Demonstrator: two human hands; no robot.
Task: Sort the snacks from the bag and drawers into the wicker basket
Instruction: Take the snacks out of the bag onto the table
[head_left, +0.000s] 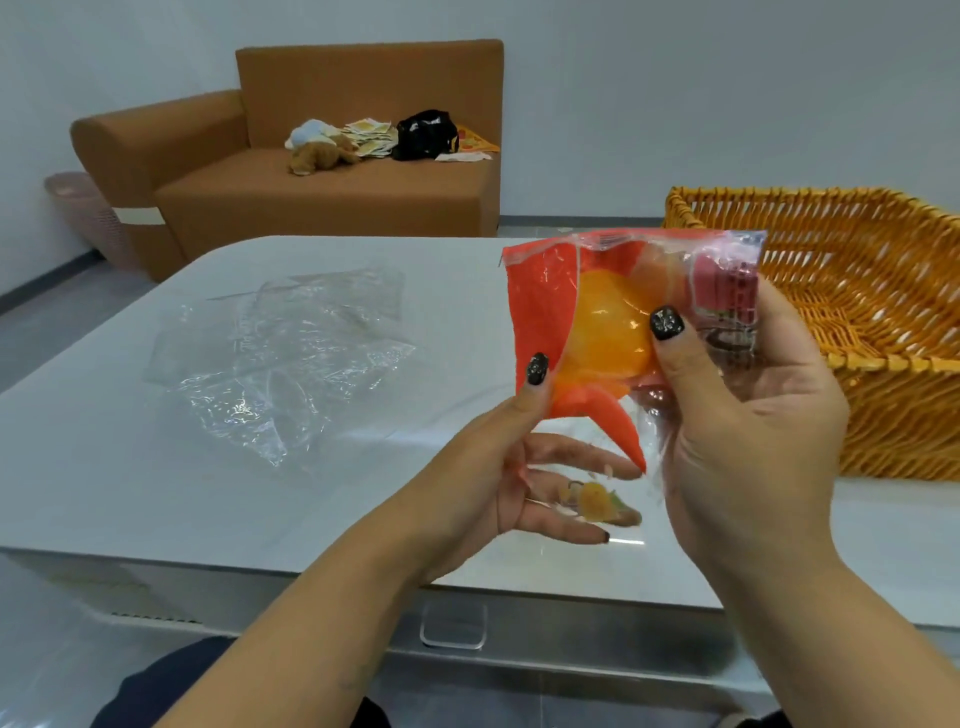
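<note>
A: In the centre right of the frame?

B: A crinkly snack packet, part orange-red film and part clear plastic (631, 317), held up in the air between both hands. Inside, a smooth rounded yellow-orange lump; beside it, toward the upper right, something small, pink and boxy.

A: And the hands?

B: Left hand (524, 483), centre bottom: thumb pressed to the packet's lower left edge, pinching it against the forefinger behind; remaining fingers spread loose beneath, gripping nothing. Right hand (748, 415): fingers curled round the packet's clear right side, thumb laid across the yellow lump. Dark glittery polish on the nails.

A: Below them?

B: A pale grey, glossy tabletop with rounded corners (130, 493). Reflected in it under the left fingers, or lying on it, a small yellowish shape; hard to tell which. At centre left, a crumpled sheet of clear, shiny plastic wrap (275, 353), flat on the table.

A: And the right edge?

B: A rectangular woven wicker basket, bright orange-yellow (883, 291), standing on the table just behind the right hand.

A: Further back?

B: Upper left, a brown fabric sofa (311, 192) bearing a brown plush toy (317, 153), scattered papers and a black bag (423, 134).
</note>
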